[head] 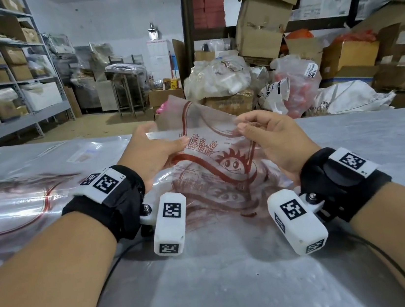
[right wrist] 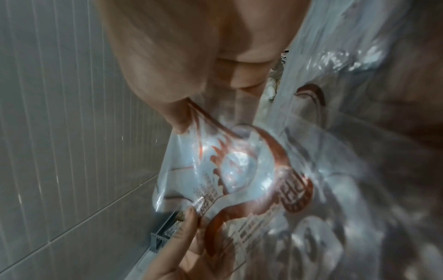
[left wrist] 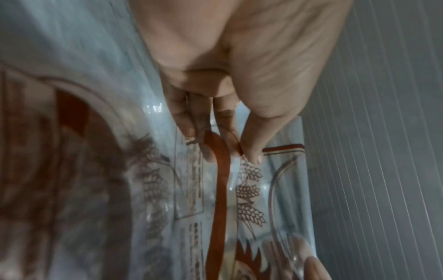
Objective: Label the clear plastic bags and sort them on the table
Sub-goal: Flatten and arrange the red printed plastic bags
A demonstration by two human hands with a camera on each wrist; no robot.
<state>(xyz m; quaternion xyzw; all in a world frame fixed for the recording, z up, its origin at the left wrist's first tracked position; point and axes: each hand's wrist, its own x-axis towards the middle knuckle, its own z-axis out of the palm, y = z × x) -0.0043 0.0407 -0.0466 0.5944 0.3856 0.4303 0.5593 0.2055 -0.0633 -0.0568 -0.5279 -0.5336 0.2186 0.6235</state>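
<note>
Bag [head: 211,152] lifted off the table [head: 238,277], dead centre. My left hand [head: 153,152] pinches its 9 o'clock edge, my right hand [head: 266,139] pinches the 3 o'clock edge. Probably separating the layers; wrist views blurry. Keep it taut, then lay flat for the label. Labelled bags [head: 32,181] at 9 o'clock.

Clear plastic bag [head: 211,149] — red-brown print: wheat ears, smiling sun face, curved band, fine text lines. Flat bags at left [head: 19,200] — clear, thin red oval outline, pale label patch. Table [head: 238,277] dull grey metal. Wrist straps [head: 115,206] black; camera housings [head: 170,222] white, black-and-white square marker codes. Cardboard boxes [head: 265,13] brown. Shelving [head: 17,82] grey.
</note>
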